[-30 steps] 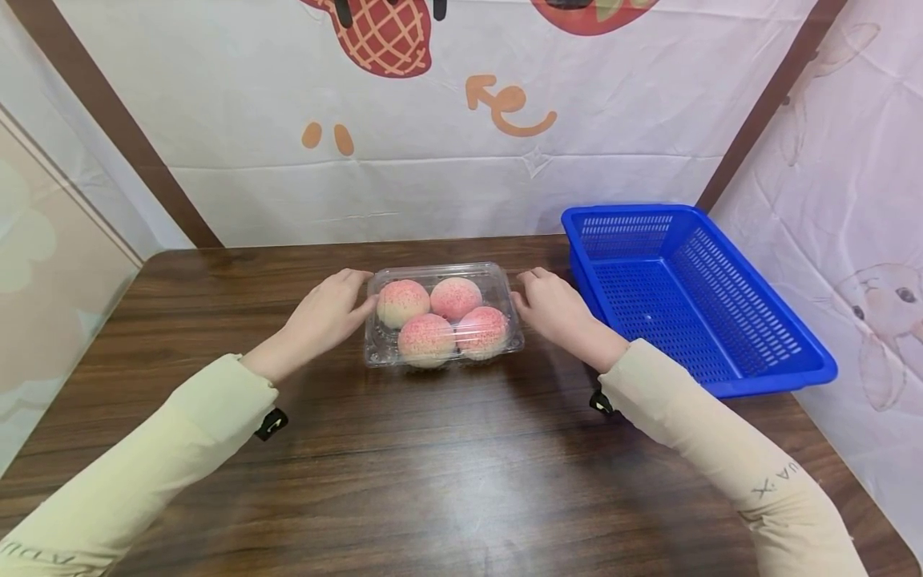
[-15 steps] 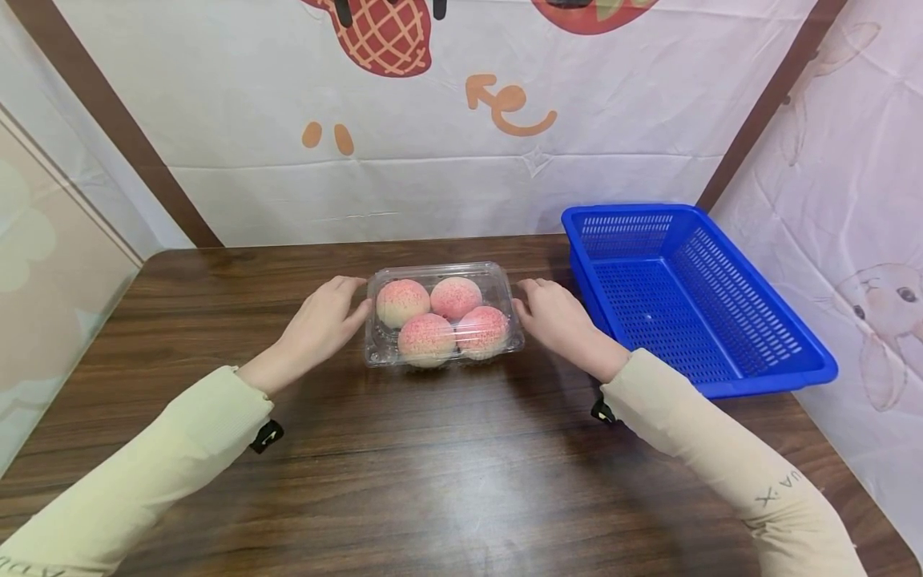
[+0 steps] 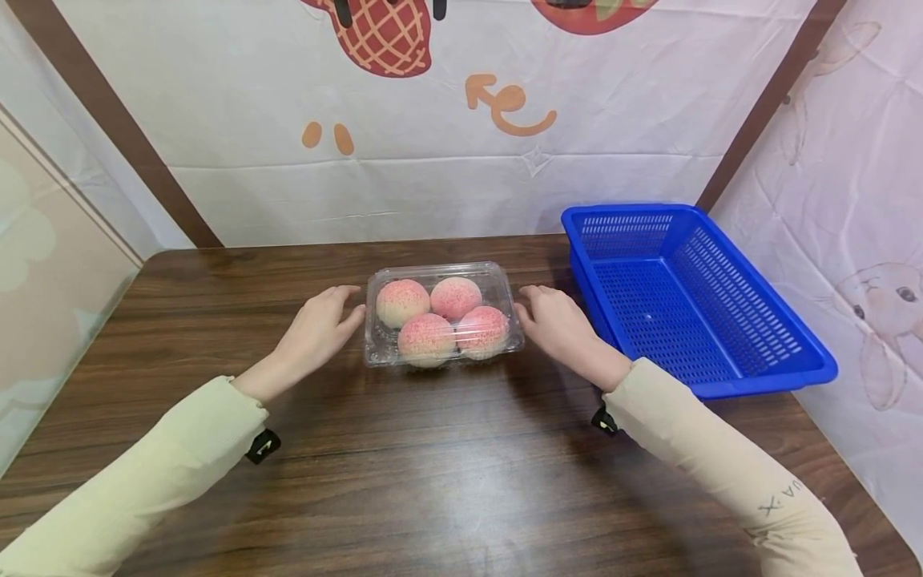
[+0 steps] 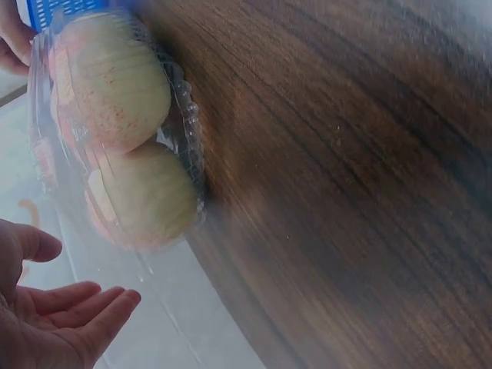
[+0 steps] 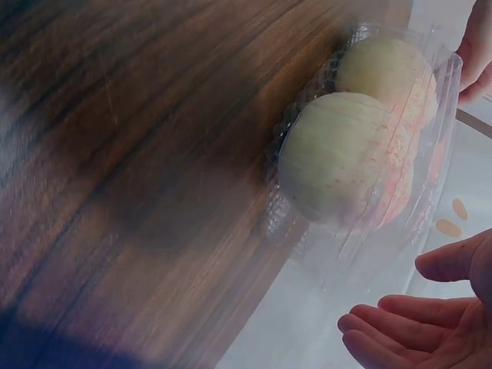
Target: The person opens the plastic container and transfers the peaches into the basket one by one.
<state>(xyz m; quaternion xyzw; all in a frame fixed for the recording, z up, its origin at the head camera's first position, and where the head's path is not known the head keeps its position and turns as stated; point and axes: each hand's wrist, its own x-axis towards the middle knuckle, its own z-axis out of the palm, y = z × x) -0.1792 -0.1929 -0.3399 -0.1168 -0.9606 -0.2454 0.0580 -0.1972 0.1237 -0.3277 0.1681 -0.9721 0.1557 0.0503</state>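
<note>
A clear plastic clamshell box [image 3: 384, 351] sits on the wooden table between both hands, with several pink-and-cream peaches [image 3: 427, 340] inside. Its lid is down over them. To its left, my left hand [image 3: 317, 330] hovers with relaxed fingers, a small gap from the box's side. My right hand [image 3: 558, 327] is at the box's right side, fingers loosely extended and thumb near the edge. In the left wrist view, the left fingers [image 4: 81, 307] spread apart with nothing between them. The right wrist view likewise shows the right fingers [image 5: 400, 327] holding nothing.
A blue perforated plastic basket [image 3: 613, 316] stands on the table at the right, just beyond the right hand. Behind the table [image 3: 433, 465] hangs a white printed cloth [image 3: 433, 192], and another printed cloth [image 3: 829, 240] hangs along the right side.
The left hand has drawn back from the box toward the lower left. My right hand has shifted slightly back and to the right. The box and basket have stayed in place.
</note>
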